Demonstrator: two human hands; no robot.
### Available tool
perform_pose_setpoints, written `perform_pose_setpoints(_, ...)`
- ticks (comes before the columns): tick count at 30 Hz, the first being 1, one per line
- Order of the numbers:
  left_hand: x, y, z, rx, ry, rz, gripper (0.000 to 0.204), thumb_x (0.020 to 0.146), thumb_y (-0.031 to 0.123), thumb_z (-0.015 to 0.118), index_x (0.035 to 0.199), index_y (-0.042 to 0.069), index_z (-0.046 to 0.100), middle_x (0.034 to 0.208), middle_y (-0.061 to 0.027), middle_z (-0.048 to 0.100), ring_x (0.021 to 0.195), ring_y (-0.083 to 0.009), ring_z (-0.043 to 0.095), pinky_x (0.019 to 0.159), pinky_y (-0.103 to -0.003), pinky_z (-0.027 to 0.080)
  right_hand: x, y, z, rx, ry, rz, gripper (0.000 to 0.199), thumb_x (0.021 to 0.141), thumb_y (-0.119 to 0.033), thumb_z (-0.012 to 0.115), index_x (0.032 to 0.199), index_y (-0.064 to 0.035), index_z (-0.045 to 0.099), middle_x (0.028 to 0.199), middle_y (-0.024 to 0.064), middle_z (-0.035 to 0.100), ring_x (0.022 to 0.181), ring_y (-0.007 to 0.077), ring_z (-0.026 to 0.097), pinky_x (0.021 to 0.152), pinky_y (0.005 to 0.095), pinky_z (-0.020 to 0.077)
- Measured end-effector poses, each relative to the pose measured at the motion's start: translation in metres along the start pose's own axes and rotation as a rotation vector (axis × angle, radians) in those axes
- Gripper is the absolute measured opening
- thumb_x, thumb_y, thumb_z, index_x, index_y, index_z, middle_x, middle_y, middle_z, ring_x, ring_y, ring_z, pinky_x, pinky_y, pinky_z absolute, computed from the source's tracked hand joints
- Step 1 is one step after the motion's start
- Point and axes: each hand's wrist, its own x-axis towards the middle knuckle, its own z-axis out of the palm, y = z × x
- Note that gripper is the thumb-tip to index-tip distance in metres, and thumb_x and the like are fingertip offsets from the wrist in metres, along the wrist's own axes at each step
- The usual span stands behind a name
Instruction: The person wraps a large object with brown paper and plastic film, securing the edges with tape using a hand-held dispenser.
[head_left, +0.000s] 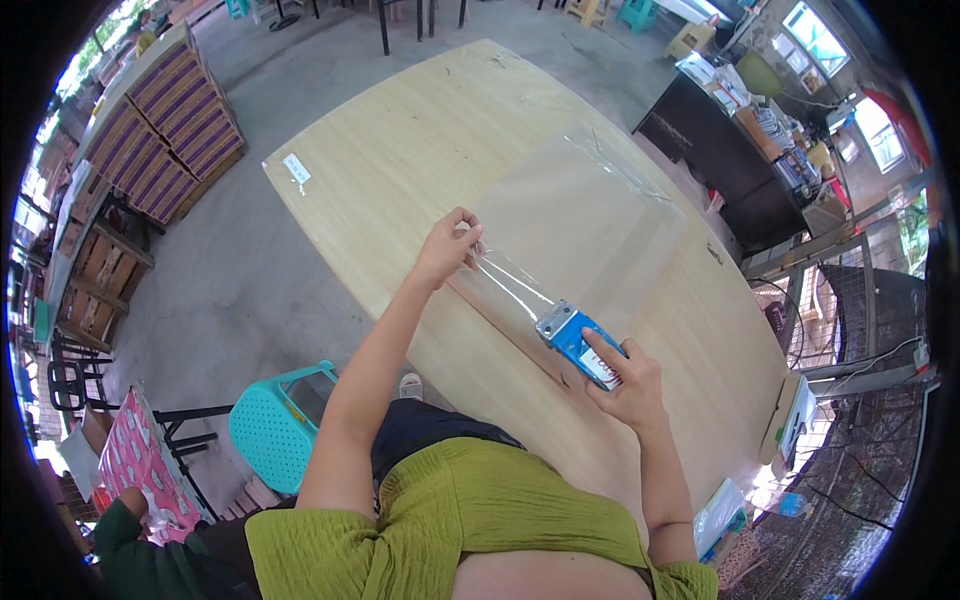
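Observation:
My left hand (447, 249) pinches the free end of a strip of clear tape (512, 280) at the near edge of a clear plastic sheet (585, 220). The tape stretches from there to a blue tape dispenser (575, 338) with a metal cutter. My right hand (625, 378) grips the dispenser's body, index finger on top. Both hands hover just over the wooden table (420, 130), where the plastic sheet lies flat.
A small white label (297, 168) lies on the table's far left corner. A teal plastic stool (280, 410) stands on the concrete floor beside my left leg. Stacked purple boxes (170, 130) sit at the left. A dark cluttered desk (740, 150) stands at the right.

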Motion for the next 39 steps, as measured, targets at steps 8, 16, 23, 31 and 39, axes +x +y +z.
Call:
perform_pose_setpoints(8, -0.004, -0.004, -0.015, -0.074, -0.087, -0.177, 0.026, 0.091, 0.025, 0.068, 0.106, 0.004, 0.064, 0.088, -0.0064, 0.071, 0.069, -0.0107, 0.067, 0.055, -0.022, 0.039, -0.005, 0.002, 0.003, -0.013, -0.002, -0.012, 0.063, 0.069, -0.032, 0.084, 0.13, -0.0324, 0.066, 0.07, 0.0077, 0.05, 0.053, 0.0221, 0.054, 0.051, 0.0365, 0.0475)
perform_pose_setpoints(16, -0.012, -0.007, -0.007, 0.02, -0.04, -0.017, 0.019, 0.09, 0.021, 0.067, 0.094, 0.003, 0.067, 0.079, -0.0041, 0.068, 0.062, -0.0113, 0.064, 0.055, -0.024, 0.046, -0.009, -0.002, 0.004, -0.024, -0.025, -0.009, 0.063, 0.071, -0.03, 0.083, 0.131, -0.0329, 0.065, 0.07, 0.0079, 0.051, 0.054, 0.0224, 0.054, 0.052, 0.0362, 0.0479)
perform_pose_setpoints(23, 0.0, -0.029, 0.008, 0.288, 0.137, 0.128, 0.016, 0.094, 0.021, 0.062, 0.096, 0.005, 0.063, 0.073, -0.0071, 0.063, 0.062, -0.0154, 0.063, 0.059, -0.033, 0.051, -0.009, -0.004, 0.007, -0.001, -0.015, 0.025, 0.067, 0.07, -0.028, 0.082, 0.134, -0.035, 0.063, 0.071, 0.0083, 0.051, 0.057, 0.0239, 0.055, 0.054, 0.0371, 0.0487)
perform_pose_setpoints(31, 0.03, -0.054, 0.016, 0.778, 0.436, 0.158, 0.018, 0.095, 0.027, 0.058, 0.103, 0.011, 0.058, 0.09, -0.0146, 0.068, 0.082, -0.0307, 0.067, 0.074, -0.044, 0.051, 0.045, 0.005, 0.03, -0.07, -0.29, 0.135, 0.061, 0.075, -0.034, 0.071, 0.135, -0.0368, 0.061, 0.081, 0.0124, 0.059, 0.075, 0.0306, 0.064, 0.068, 0.0431, 0.0522)
perform_pose_setpoints(39, 0.048, -0.072, 0.029, 0.953, 0.557, 0.127, 0.015, 0.097, 0.02, 0.053, 0.106, 0.008, 0.052, 0.106, -0.0175, 0.061, 0.086, -0.0398, 0.067, 0.075, -0.05, 0.053, 0.085, 0.016, 0.055, -0.067, -0.483, 0.179, 0.062, 0.075, -0.033, 0.068, 0.136, -0.0351, 0.06, 0.092, 0.0172, 0.063, 0.088, 0.0346, 0.065, 0.08, 0.0452, 0.0535)
